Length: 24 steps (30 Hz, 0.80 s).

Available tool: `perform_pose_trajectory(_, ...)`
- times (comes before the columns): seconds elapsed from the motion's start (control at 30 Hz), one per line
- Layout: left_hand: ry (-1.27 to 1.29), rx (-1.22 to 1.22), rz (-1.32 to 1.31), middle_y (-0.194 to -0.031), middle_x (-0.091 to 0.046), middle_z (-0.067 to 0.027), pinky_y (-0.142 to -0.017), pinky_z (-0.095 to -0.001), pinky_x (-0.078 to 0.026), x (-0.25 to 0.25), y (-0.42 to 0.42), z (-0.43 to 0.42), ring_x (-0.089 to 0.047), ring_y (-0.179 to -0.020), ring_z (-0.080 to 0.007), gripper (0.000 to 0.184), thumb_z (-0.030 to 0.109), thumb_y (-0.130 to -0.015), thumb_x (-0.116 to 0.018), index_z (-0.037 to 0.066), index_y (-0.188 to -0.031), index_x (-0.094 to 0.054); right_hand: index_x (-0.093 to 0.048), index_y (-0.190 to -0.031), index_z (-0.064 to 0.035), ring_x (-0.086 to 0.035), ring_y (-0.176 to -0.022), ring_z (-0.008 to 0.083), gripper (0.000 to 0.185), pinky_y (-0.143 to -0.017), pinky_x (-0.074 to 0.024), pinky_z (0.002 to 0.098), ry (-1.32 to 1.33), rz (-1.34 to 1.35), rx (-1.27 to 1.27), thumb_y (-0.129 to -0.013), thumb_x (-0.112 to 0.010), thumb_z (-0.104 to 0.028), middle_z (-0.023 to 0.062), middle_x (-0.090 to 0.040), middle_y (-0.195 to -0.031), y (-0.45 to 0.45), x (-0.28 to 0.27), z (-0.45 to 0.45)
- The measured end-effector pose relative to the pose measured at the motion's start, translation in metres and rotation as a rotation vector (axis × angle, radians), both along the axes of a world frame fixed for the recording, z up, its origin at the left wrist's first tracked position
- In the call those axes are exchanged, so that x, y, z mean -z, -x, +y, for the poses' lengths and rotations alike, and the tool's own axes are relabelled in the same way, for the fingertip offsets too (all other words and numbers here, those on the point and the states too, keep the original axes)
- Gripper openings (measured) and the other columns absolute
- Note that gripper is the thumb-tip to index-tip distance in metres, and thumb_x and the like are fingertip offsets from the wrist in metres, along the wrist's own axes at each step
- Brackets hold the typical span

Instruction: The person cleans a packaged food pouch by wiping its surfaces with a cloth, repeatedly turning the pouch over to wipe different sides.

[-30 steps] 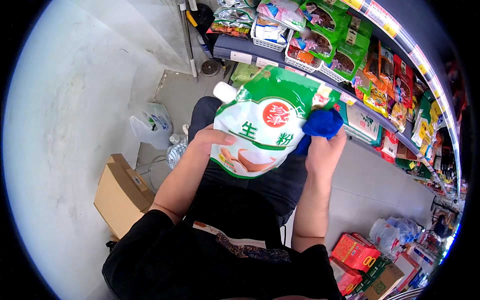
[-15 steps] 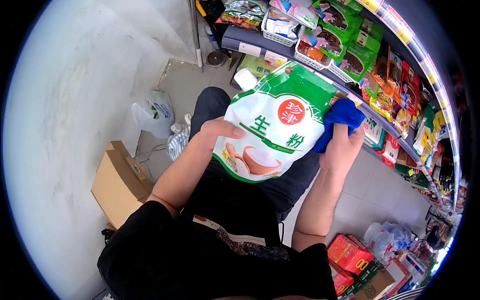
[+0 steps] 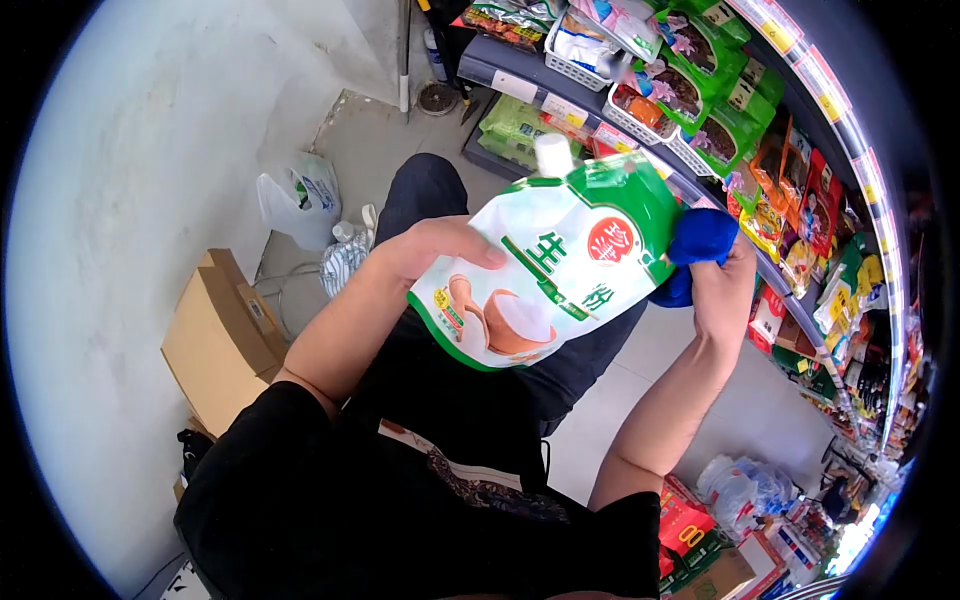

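Note:
A green and white pouch point(image 3: 535, 270) with a white spout cap point(image 3: 553, 155) is held tilted over my lap. My left hand point(image 3: 445, 248) grips its left edge, the thumb lying on the front and the other fingers hidden behind. At the pouch's right edge, my right hand point(image 3: 722, 280) is closed on a blue cloth point(image 3: 700, 240), which touches the green part of the pouch. Part of the cloth hangs below the fingers.
Shelves point(image 3: 600, 130) with bagged goods and white baskets point(image 3: 640, 118) run along the upper right. An open cardboard box point(image 3: 220, 330) and a white plastic bag point(image 3: 305, 205) stand at the left. Red boxes point(image 3: 685, 525) are at the lower right.
The pouch has tilted further, its right side turning downward, and my right hand with the cloth has moved right along its edge. The camera view has shifted slightly.

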<state>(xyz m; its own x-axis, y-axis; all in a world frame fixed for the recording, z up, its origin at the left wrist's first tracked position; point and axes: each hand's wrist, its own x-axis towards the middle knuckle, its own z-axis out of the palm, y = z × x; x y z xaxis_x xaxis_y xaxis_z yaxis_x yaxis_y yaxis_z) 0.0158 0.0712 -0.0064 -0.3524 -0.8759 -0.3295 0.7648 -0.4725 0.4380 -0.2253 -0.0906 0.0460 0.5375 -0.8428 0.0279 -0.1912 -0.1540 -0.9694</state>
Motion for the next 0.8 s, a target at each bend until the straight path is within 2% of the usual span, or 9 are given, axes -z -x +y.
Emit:
perform_pose_trajectory(0.1,-0.019,0.05,-0.078,-0.114,-0.059,-0.0156,-0.09,-0.0287,-0.042,-0.006,0.001,-0.001,-0.058,-0.101,-0.0203,0.056,0.008,-0.071,-0.062,-0.007,-0.123,-0.047,-0.062,-0.091,0.0006,-0.054,-0.067,0.0053,0.022,-0.061,-0.043,0.0195,0.165,0.142,-0.176,-0.069,-0.062,0.002,-0.0003,-0.062,-0.079,-0.005,-0.008,-0.011)
perform_pose_trajectory(0.17,-0.04,0.068,-0.111,-0.113,-0.059,-0.0145,-0.089,-0.0275,-0.042,-0.011,0.002,-0.002,-0.058,-0.1,-0.0188,0.055,0.009,-0.071,-0.063,-0.007,-0.122,-0.047,-0.062,-0.09,0.0006,-0.054,-0.066,0.0051,0.022,-0.059,-0.0424,0.0194,0.128,0.216,-0.301,-0.068,-0.062,0.002,-0.0003,-0.062,-0.078,-0.007,-0.009,-0.019)
perform_pose_trajectory(0.27,-0.091,0.117,-0.175,-0.124,-0.052,-0.0203,-0.097,-0.0351,-0.039,-0.008,-0.001,-0.002,-0.054,-0.111,-0.0283,0.066,0.002,-0.069,-0.057,-0.006,-0.131,-0.037,-0.063,-0.087,0.0013,-0.052,-0.065,0.0039,0.02,-0.058,-0.0417,0.0196,0.013,0.297,-0.442,-0.067,-0.062,0.003,-0.0012,-0.06,-0.072,-0.006,-0.015,-0.025)
perform_pose_trajectory(0.3,-0.103,0.139,-0.157,-0.125,-0.051,-0.0204,-0.097,-0.0349,-0.04,-0.005,-0.003,-0.001,-0.054,-0.111,-0.0282,0.067,0.001,-0.069,-0.057,-0.006,-0.132,-0.036,-0.063,-0.087,0.0015,-0.051,-0.065,0.0036,0.02,-0.058,-0.0415,0.0196,-0.032,0.286,-0.478,-0.067,-0.061,0.003,-0.0016,-0.059,-0.072,-0.004,-0.015,-0.028)
perform_pose_trajectory(0.33,-0.091,0.132,-0.164,-0.119,-0.055,-0.0178,-0.093,-0.0316,-0.04,-0.005,-0.004,0.0,-0.055,-0.106,-0.0247,0.061,0.005,-0.069,-0.06,-0.006,-0.127,-0.041,-0.063,-0.086,0.0017,-0.051,-0.065,0.0033,0.02,-0.058,-0.0413,0.0196,-0.076,0.273,-0.514,-0.067,-0.061,0.003,-0.0019,-0.058,-0.071,-0.004,-0.014,-0.03)
perform_pose_trajectory(0.4,-0.066,0.123,-0.179,-0.108,-0.062,-0.0127,-0.086,-0.0252,-0.042,-0.005,-0.004,0.001,-0.059,-0.097,-0.0177,0.051,0.011,-0.07,-0.066,-0.005,-0.117,-0.053,-0.062,-0.085,0.0025,-0.05,-0.064,0.0034,0.02,-0.058,-0.0412,0.0201,-0.049,0.24,-0.517,-0.066,-0.059,0.005,-0.0012,-0.058,-0.07,-0.005,-0.011,-0.031)
perform_pose_trajectory(0.57,-0.079,0.139,-0.237,-0.107,-0.062,-0.012,-0.085,-0.0249,-0.042,-0.015,-0.008,-0.001,-0.058,-0.096,-0.0172,0.049,0.011,-0.071,-0.066,-0.005,-0.116,-0.054,-0.06,-0.085,0.0043,-0.049,-0.064,0.0044,0.022,-0.059,-0.0415,0.0212,0.166,0.224,-0.46,-0.064,-0.054,0.009,0.0023,-0.059,-0.069,-0.022,-0.021,-0.019)
perform_pose_trajectory(0.77,-0.012,0.214,-0.288,-0.107,-0.062,-0.0113,-0.084,-0.0245,-0.042,-0.01,-0.016,-0.002,-0.058,-0.096,-0.0162,0.048,0.013,-0.072,-0.065,-0.004,-0.115,-0.054,-0.06,-0.078,0.0025,-0.051,-0.066,0.0036,0.013,-0.059,-0.0425,0.0214,-0.074,0.325,-0.646,-0.066,-0.056,0.006,0.0028,-0.061,-0.07,-0.018,-0.036,-0.025)
perform_pose_trajectory(0.8,-0.006,0.237,-0.287,-0.107,-0.062,-0.0112,-0.084,-0.0243,-0.042,-0.009,-0.016,-0.003,-0.058,-0.095,-0.016,0.048,0.013,-0.072,-0.065,-0.004,-0.115,-0.054,-0.061,-0.079,0.002,-0.053,-0.066,0.0051,0.014,-0.059,-0.0431,0.0221,-0.039,0.331,-0.671,-0.066,-0.057,0.005,0.004,-0.062,-0.071,-0.016,-0.036,-0.028)
